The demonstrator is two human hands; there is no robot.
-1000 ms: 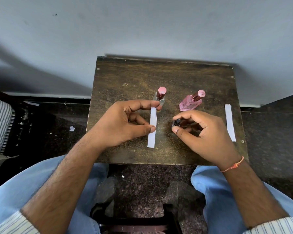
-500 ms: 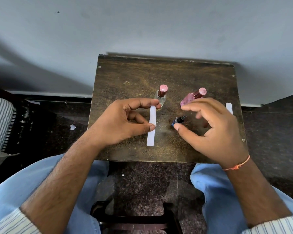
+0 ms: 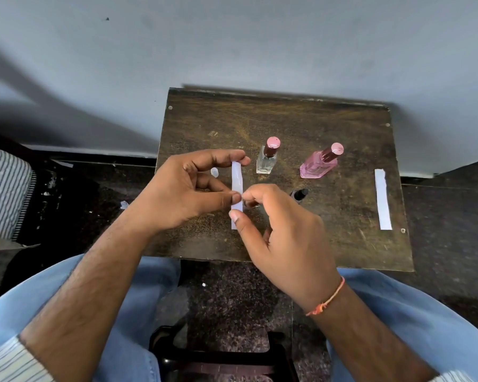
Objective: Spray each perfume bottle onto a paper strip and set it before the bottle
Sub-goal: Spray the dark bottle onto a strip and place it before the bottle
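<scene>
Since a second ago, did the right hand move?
Yes. The right hand left the small dark bottle and went left to the paper strip the left hand holds.

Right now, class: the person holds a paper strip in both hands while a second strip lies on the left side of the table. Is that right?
Not quite. In the head view both hands do hold a paper strip, but the second strip lies on the right side of the table, not the left.

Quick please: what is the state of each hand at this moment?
Left hand: closed, pinching the paper strip at two places.
Right hand: fingers curled, closing its grip on the same strip lower down.
</scene>
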